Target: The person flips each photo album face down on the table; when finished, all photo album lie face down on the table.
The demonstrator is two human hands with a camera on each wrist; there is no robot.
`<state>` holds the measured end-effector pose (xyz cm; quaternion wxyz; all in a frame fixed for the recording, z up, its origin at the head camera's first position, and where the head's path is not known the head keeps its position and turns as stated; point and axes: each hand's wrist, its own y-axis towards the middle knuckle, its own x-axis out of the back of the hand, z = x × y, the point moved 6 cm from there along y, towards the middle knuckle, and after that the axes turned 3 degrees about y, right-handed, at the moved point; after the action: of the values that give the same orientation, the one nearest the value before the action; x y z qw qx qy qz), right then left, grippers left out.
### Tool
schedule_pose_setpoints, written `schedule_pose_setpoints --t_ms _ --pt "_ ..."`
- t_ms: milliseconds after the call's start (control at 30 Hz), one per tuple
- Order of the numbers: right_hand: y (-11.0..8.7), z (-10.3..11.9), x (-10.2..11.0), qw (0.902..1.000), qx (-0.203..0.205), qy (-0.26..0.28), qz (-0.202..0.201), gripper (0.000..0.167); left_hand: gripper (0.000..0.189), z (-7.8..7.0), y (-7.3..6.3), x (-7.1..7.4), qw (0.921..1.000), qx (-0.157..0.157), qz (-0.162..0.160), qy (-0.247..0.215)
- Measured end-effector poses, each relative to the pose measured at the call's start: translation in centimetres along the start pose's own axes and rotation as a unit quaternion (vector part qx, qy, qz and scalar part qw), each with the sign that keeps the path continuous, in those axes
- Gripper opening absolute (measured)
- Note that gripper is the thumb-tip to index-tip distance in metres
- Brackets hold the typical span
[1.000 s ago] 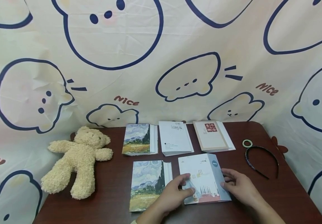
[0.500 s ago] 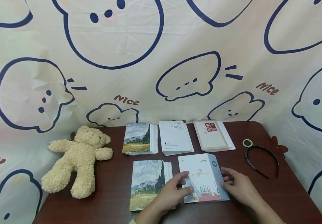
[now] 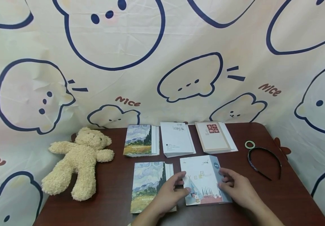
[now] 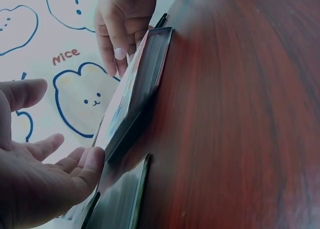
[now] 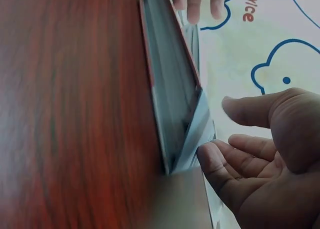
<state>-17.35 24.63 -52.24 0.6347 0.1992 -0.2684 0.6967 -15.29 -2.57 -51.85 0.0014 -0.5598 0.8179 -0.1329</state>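
Note:
A white photo album [image 3: 202,182] with a blue spine strip and a printed tent scene lies flat on the table. My left hand [image 3: 171,194] is at its left edge, the fingers loosely bent and the thumb apart from them. At the right side, my right hand [image 3: 240,190] has its fingertips by the blue strip. In the right wrist view its index finger [image 5: 212,159] lies against the album's bluish flap [image 5: 195,134], with the thumb standing off. Neither hand grips the album. Partly beneath my left forearm lies an album with a painted landscape cover [image 3: 148,182].
Behind stand a second landscape album [image 3: 138,139], a white album [image 3: 176,138] and a beige album with red characters [image 3: 214,136]. A plush bear [image 3: 80,163] lies left. A green ring [image 3: 249,144] and black headband [image 3: 280,163] lie right. A printed cloth [image 3: 139,84] hangs behind.
My left hand has slid slightly left, off the cover toward the album's edge. My right hand has shifted a little left over the blue strip. The album has barely moved.

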Motion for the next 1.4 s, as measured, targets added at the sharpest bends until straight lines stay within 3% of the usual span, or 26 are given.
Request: schedule_pose_setpoints --t_ms 467,767,1100,1400 --pt "0.5 3.5 -2.0 0.9980 0.050 0.037 -0.012 0.051 0.065 0.1 -0.9 3.0 0.9995 -0.008 -0.016 -0.024" --pt "0.7 5.7 -3.8 0.9960 0.059 0.066 0.011 0.050 0.065 0.5 -1.8 5.4 0.9976 -0.019 -0.063 0.018" --pt "0.6 7.1 -6.4 0.9901 0.083 0.102 0.050 0.050 0.063 0.4 -3.0 7.8 0.9947 -0.023 -0.089 0.047" --pt "0.2 8.5 -9.1 0.9857 0.110 0.094 0.087 0.052 0.059 0.7 -4.2 10.0 0.9851 -0.044 -0.150 0.070"
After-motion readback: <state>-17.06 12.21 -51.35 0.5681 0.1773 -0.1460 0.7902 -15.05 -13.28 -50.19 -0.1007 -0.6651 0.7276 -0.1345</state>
